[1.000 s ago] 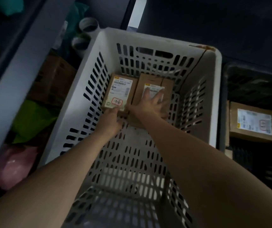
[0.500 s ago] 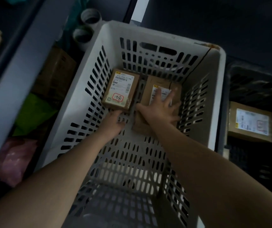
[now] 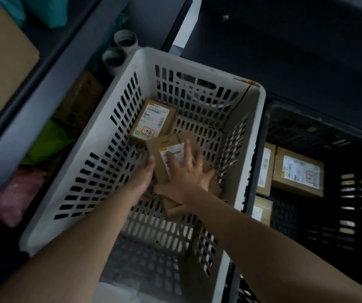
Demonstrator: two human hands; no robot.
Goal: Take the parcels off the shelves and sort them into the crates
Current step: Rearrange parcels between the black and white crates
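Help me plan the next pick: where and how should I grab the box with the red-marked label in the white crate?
Probably from above, across its narrow width: the red-marked box lies flat, label up, so its long side faces suit the fingers. Its right side looks free; the second box under the right hand crowds its near end.

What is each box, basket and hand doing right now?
white crate: upright, open on top, boxes inside.
red-marked box: lying flat, label up, near the far left corner.
second box: askew, label up, between both hands.
right hand: flat on it, fingers spread.
left hand: at its left edge, fingers hidden.
black crate: holding labelled parcels.
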